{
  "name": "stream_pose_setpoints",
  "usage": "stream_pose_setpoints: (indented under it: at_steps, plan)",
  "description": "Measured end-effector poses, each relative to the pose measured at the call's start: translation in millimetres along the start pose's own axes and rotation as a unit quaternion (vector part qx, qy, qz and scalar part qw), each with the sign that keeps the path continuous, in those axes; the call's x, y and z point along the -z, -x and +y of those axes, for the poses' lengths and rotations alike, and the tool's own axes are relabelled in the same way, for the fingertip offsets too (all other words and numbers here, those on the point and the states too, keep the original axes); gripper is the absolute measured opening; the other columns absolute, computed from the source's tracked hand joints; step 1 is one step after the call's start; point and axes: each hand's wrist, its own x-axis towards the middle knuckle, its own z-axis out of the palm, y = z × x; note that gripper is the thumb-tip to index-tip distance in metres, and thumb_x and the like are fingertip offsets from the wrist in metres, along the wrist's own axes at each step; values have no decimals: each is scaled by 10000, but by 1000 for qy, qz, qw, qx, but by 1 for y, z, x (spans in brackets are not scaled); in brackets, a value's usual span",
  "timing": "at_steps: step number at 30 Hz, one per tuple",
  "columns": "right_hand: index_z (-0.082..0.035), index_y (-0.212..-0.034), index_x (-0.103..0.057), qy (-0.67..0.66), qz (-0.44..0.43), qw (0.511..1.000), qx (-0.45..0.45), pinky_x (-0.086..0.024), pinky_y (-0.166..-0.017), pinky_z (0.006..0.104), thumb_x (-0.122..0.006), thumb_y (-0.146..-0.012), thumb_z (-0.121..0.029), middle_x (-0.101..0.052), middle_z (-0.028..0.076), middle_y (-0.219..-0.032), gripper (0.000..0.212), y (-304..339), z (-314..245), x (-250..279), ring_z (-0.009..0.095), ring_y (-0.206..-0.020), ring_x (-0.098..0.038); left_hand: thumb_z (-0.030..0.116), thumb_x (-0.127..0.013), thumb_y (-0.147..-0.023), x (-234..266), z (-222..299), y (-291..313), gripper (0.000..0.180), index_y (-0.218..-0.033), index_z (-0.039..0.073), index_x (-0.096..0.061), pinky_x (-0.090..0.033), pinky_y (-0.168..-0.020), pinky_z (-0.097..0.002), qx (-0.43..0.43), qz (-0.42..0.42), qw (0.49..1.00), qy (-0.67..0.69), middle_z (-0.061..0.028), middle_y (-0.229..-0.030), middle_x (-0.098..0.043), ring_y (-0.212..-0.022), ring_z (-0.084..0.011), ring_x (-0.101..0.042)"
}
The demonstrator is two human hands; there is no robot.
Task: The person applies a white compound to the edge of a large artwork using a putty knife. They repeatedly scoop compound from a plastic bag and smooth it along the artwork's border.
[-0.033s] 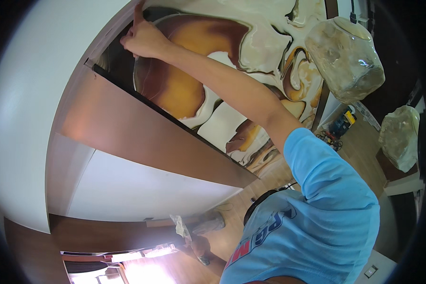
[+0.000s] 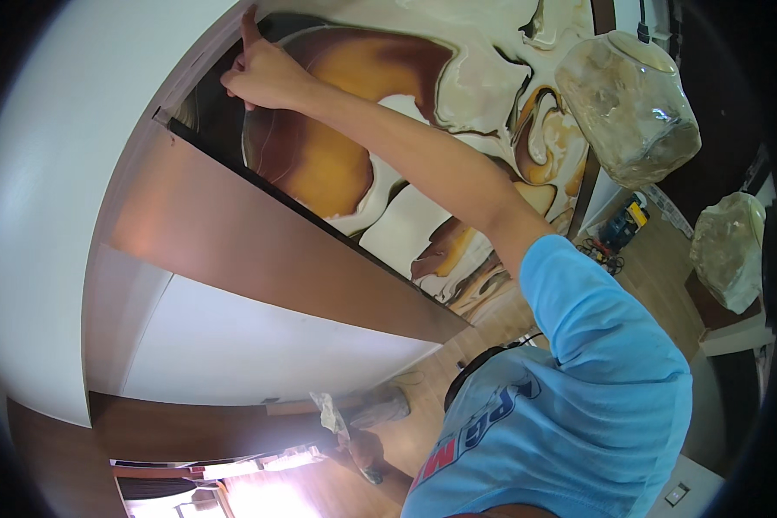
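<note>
My right arm stretches up across a glossy panel (image 2: 475,78) swirled in cream, amber and dark brown. At its dark upper-left corner is my right hand (image 2: 268,76), index finger extended along the border and the other fingers bent. The fingertip is at or very near the edge where the panel meets a pale frame strip; nothing shows in this hand. Low down, my left hand (image 2: 364,451) is closed round a crumpled whitish piece (image 2: 329,413), cloth or paper, I cannot tell which. That hand is small and dim against the bright floor.
Below the patterned panel, past a black edge strip (image 2: 268,186), runs a coppery-brown panel (image 2: 259,237) and then a white one (image 2: 268,345). Two translucent, lumpy pendant lamps (image 2: 630,112) hang on the right. A black and yellow tool case (image 2: 623,223) and cables (image 2: 602,255) lie on the wooden floor.
My right index finger has shifted very slightly at the panel's edge. Otherwise the arm, left hand and surroundings look the same.
</note>
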Motion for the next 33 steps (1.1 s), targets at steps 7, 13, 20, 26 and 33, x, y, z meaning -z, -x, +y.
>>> stream_pose_setpoints:
  at_steps: [7, 13, 20, 26, 33]
  plan:
    - [55, -671, -633, -36, 122, 992, 27, -519, -537, 399, -576, -973, -157, -655, 156, -657, 374, -35, 16, 56, 240, -506, -617, 570, -549, -1056, -10, -9, -6, 838, -1521, -102, -366, -450, -439, -246, -41, 95, 994, -37, -100, -716, -539, -521, -134, -490]
    - [29, -1618, 134, -51, 115, 986, 114, -528, -498, 411, -619, -956, -138, -665, 143, -676, 1017, -42, 10, 15, 233, -576, -652, 581, -548, -1051, -8, -5, 7, 830, -1464, -124, -406, -443, -413, -232, -22, 8, 998, -60, -90, -685, -529, -510, -134, -493]
    - [78, -950, -754, 184, 102, 978, -15, -573, -932, 488, -648, -871, -453, -748, 293, -993, 547, -30, 4, -76, 435, -1037, -725, 619, -525, -1045, 6, 1, 32, 819, -1461, -84, -465, -455, -428, -228, -14, -31, 999, -41, -85, -692, -540, -520, -134, -510]
    - [158, -1575, 54, 162, 39, 986, -20, -594, -870, 414, -658, -857, -287, -735, 256, -1043, 1104, -14, -6, -135, 371, -925, -738, 617, -510, -1054, -8, -1, 45, 784, -1470, -46, -482, -491, -506, -255, -35, 8, 999, -17, -92, -751, -563, -550, -147, -537]
    - [224, -1500, 223, 145, -38, 989, -12, -584, -952, 449, -674, -819, -319, -708, 354, -1110, 1250, -3, -26, -148, 423, -1053, -723, 625, -528, -1044, -14, -9, 43, 681, -1219, -31, -587, -479, -490, -246, -58, 35, 998, -6, -84, -748, -575, -542, -130, -532]
